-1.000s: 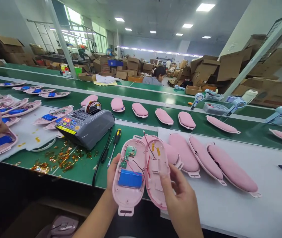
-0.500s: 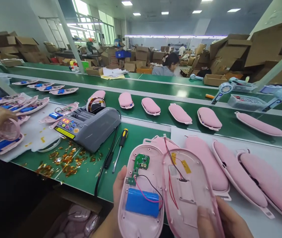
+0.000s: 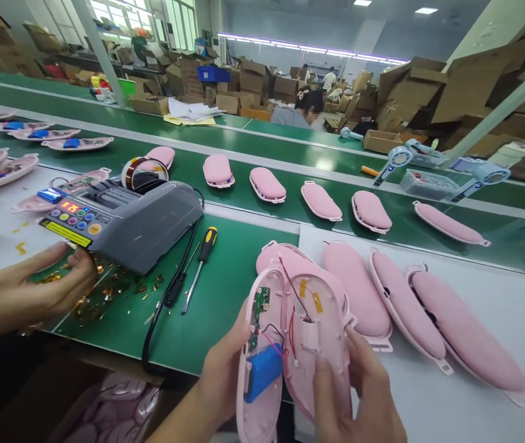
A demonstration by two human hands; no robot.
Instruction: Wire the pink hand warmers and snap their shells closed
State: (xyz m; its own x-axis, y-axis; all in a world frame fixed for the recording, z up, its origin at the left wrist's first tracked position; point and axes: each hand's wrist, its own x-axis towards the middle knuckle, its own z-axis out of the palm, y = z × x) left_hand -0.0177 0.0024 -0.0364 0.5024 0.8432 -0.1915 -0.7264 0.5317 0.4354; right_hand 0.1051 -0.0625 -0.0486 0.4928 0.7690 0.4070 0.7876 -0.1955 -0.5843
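Note:
My left hand (image 3: 225, 363) grips a pink plastic shell half (image 3: 262, 418) by its outer edge. Inside it are a green circuit board (image 3: 258, 311) and a blue battery (image 3: 264, 372) with red and black wires. A second pink shell half (image 3: 331, 320) is in my right hand (image 3: 359, 394), thumb on its inner face and fingers behind. Red wires with a white connector (image 3: 295, 363) and two bits of amber tape (image 3: 317, 301) show inside it. The halves meet along their inner edges, opened like a book. Behind them lies a closed pink case (image 3: 271, 261).
A co-worker's hand (image 3: 63, 283) is at the front of a grey tape dispenser (image 3: 146, 215), above amber tape scraps. A screwdriver (image 3: 202, 264) and black cable (image 3: 149, 338) lie nearby. Several pink cases (image 3: 359, 289) rest at right; others (image 3: 320, 200) line the green conveyor.
Both shell halves have turned more edge-on, their inner faces folding toward each other. A co-worker's hand has come to the dispenser from the left. The whole view has shifted.

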